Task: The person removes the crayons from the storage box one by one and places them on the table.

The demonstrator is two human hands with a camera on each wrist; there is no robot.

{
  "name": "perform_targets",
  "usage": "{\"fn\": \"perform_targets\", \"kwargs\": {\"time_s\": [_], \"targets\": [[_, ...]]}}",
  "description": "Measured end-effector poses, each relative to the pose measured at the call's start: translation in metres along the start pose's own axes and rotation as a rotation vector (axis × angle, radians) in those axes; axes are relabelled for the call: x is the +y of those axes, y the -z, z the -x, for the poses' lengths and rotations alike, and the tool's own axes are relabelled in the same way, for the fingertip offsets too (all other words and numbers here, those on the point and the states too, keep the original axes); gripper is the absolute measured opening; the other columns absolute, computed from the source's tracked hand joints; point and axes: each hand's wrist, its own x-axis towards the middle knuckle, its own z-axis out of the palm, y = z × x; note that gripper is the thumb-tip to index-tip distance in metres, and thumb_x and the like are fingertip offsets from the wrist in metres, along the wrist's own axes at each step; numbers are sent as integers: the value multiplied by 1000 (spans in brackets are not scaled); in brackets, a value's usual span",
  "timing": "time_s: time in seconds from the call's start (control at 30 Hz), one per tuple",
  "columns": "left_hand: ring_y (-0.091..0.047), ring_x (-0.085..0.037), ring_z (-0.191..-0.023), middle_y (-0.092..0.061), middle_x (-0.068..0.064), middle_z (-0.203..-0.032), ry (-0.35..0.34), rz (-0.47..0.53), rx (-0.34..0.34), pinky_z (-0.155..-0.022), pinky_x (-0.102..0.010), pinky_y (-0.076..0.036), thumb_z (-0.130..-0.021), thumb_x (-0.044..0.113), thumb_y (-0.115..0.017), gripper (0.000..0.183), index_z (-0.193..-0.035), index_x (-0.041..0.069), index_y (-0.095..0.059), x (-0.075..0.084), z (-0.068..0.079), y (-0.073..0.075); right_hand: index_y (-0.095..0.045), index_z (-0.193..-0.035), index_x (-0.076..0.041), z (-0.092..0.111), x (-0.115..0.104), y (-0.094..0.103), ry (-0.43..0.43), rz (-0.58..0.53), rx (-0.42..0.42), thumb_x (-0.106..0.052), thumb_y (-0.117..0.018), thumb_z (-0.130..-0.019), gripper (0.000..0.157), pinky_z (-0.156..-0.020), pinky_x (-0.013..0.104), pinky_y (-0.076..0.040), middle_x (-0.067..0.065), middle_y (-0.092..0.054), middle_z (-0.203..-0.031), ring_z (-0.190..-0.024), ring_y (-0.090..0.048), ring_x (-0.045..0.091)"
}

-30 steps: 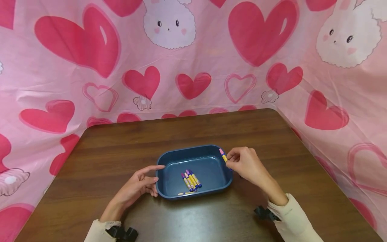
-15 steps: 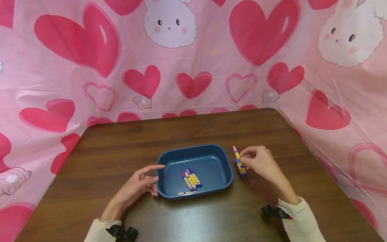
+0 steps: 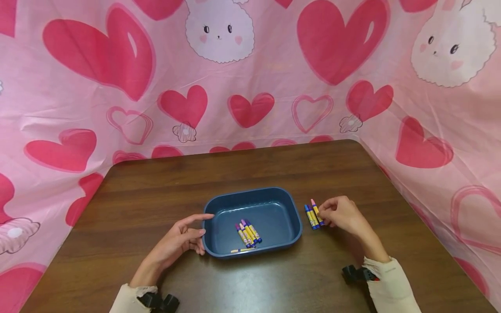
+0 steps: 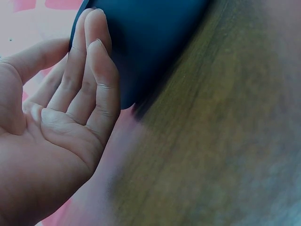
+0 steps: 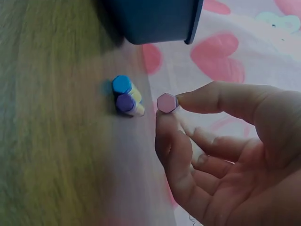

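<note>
While tray (image 3: 270,221) stays — pink crayon (image 3: 315,208) has shifted rightward.

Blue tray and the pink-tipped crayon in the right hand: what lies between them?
A blue-tipped crayon and a purple-tipped crayon, side by side on the table; the head view shows it.

Head view faces forward and down across the worktop (image 3: 250,169) from above, farther off. Wrist views sit close, tilted, looking along the left hand (image 4: 59,125) and right hand (image 5: 230,148) toward the fingers (image 5: 181,162). All three share the blue tray (image 3: 274,219).
</note>
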Motion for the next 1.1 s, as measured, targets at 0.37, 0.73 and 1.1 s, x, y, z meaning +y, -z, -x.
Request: {"fn": "perform_targets", "kwargs": {"time_s": [0.37, 0.73, 1.1], "targets": [[-70, -21, -68, -71, -10, -76, -9, -10, 4, -69, -37, -60, -103, 7, -51, 49, -149, -1, -37, 0, 0, -1, -72, -88, 4, -1, 4, -5, 16, 51, 6, -5, -71, -85, 10, -53, 31, -57, 6, -68, -71, -59, -64, 17], [-70, -21, -69, -71, -10, -77, -12, -10, -2, -69, -37, -60, -103, 7, -51, 49, -150, -1, -36, 1, 1, 0, -72, -90, 3, -3, 7, -10, 4, 77, 36, -8, -74, -83, 14, -52, 30, -55, 5, -69, -72, -58, -63, 16], [-70, -21, -69, -71, -10, -77, -9, -13, 0, -69, -37, -60, -103, 8, -51, 49, -150, -1, -37, 0, 1, 0, -72, -91, 4, -1, 6, -10, -16, 83, 36, -9, -73, -85, 14, -53, 31, -56, 5, -68, -73, -59, -63, 16]]}}
